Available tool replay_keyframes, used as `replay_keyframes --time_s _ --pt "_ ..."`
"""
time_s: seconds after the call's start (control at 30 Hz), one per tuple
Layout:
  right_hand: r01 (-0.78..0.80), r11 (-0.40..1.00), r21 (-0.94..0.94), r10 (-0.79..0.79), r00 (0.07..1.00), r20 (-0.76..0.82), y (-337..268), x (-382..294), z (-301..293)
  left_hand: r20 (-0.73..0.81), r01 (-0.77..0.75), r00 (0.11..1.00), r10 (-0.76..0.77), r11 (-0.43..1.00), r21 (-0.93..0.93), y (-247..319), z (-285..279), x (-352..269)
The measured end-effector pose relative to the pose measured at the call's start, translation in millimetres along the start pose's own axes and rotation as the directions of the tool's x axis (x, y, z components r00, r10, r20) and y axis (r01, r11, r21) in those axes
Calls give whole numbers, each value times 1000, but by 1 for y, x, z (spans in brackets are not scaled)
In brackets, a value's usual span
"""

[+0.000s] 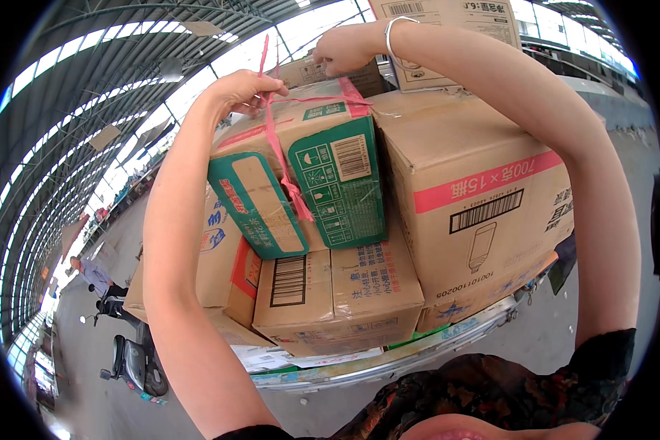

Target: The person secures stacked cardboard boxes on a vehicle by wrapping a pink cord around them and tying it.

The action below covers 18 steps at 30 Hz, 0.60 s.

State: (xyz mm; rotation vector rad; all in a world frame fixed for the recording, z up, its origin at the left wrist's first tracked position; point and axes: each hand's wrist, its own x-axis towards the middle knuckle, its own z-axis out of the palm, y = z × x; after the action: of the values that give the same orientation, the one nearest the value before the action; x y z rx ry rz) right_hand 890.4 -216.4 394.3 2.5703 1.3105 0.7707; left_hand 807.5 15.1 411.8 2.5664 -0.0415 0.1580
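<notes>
A green and brown cardboard box (pixel 330 181), bound with pink plastic twine (pixel 274 132), sits on top of other cartons. My left hand (pixel 247 91) is at its upper left edge, thumb and fingers closed on the twine, with a loose end rising above the hand. My right hand (pixel 344 48), a silver bangle at the wrist, is raised beyond the box's top, fingers curled; whether it pinches anything cannot be told. A knotted tuft of the twine hangs on the box's near corner.
A large carton (pixel 473 165) stands to the right, with another carton (pixel 451 33) upright behind it. Lower cartons (pixel 335 313) rest on a metal-edged cart bed (pixel 396 368). At left are a parked scooter (pixel 137 363) and a person on another scooter (pixel 96 278).
</notes>
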Motion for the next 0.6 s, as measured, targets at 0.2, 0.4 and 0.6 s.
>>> replay_keyframes --time_s 0.2,0.4,0.6 --pt "93 994 54 -96 994 50 -11 13 25 -117 -64 990 75 994 91 -3 2 -9" --pt "75 803 591 -175 978 114 -13 -3 -32 -175 -180 968 178 984 4 -29 -32 25" --pt "11 837 547 -126 977 174 -74 -81 -117 -300 -108 935 187 959 261 2 -53 -34"
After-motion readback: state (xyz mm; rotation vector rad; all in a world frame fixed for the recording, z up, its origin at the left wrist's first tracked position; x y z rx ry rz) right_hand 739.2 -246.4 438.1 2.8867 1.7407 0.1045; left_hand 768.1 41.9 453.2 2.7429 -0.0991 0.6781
